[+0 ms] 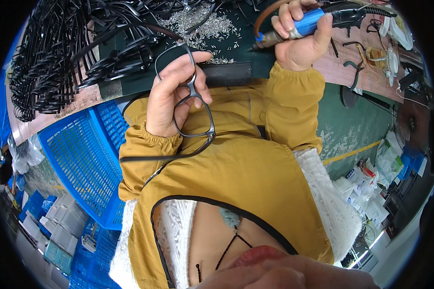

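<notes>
My left hand (165,98) is closed around a dark eyeglass frame (192,87), gripping it near the bridge. Both temples are unfolded, one toward the bench and the other over my yellow sleeve; whether lenses are fitted I cannot tell. In my right hand (296,50) is an electric screwdriver (307,22) with a blue-wrapped grip and a dark tip pointing left. That tip hovers over or near the dark green mat (258,61), apart from the frame. Many tiny silvery screw-like pieces (197,23) lie scattered across the mat.
Black eyeglass frames (38,72) are heaped at the bench's left. A dark padded strip (231,73) runs along the near edge. Pliers (358,74) lie at the right, beside small containers. Below the bench, a blue plastic basket (82,159) stands at my left.
</notes>
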Motion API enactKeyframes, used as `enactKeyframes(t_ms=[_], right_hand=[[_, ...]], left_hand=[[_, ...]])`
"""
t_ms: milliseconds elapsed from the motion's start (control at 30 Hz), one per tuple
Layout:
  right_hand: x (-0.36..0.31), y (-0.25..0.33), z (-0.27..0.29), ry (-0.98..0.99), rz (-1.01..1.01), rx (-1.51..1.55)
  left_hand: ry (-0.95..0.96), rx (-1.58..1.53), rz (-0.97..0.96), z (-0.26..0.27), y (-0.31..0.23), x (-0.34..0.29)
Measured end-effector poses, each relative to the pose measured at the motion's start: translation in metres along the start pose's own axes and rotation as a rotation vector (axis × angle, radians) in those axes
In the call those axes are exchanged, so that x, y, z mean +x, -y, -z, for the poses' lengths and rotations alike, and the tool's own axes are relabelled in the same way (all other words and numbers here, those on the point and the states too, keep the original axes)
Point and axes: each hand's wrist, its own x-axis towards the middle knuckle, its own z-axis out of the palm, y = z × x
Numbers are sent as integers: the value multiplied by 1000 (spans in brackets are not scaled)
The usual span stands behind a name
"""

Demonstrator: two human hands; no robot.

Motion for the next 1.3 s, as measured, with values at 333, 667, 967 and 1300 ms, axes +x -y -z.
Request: enactKeyframes(t_ms=[333, 667, 967, 1300], right_hand=[[-24, 8, -29, -60, -34, -38], [-87, 7, -49, -10, -81, -70], [-79, -1, -48, 65, -149, -112], [-81, 5, -45, 85, -108, 9]], left_hand=[[-95, -268, 502, -28, 49, -11], [-43, -392, 539, -18, 71, -5], [-11, -348, 545, -19, 67, -1], [-49, -389, 484, -23, 76, -3]])
